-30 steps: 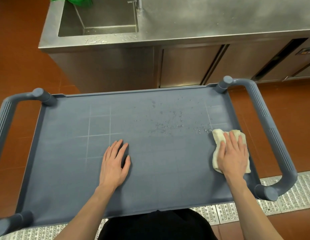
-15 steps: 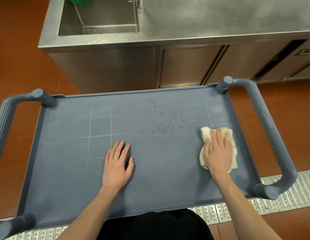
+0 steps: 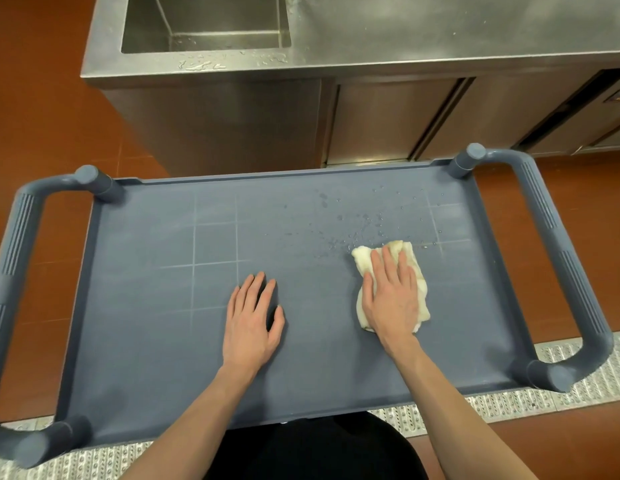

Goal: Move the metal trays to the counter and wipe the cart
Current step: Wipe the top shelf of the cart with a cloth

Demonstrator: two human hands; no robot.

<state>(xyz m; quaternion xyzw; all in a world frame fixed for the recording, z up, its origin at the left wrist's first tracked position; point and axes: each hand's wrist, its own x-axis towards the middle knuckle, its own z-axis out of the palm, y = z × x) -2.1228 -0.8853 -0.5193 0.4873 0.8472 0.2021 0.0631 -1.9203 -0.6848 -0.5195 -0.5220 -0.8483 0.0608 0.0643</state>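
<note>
grey-blue cart point(image 3: 156, 323) top, water-speckled at far right, crumpled white cloth point(image 3: 419, 271) lying there.

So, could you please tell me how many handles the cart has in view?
2: the left handle runs along the cart's left end, the right handle along its right end. None seems hidden.

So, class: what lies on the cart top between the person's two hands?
Nothing: in the head view, only bare blue cart top separates the left hand from the right hand pressing the cloth.
</note>
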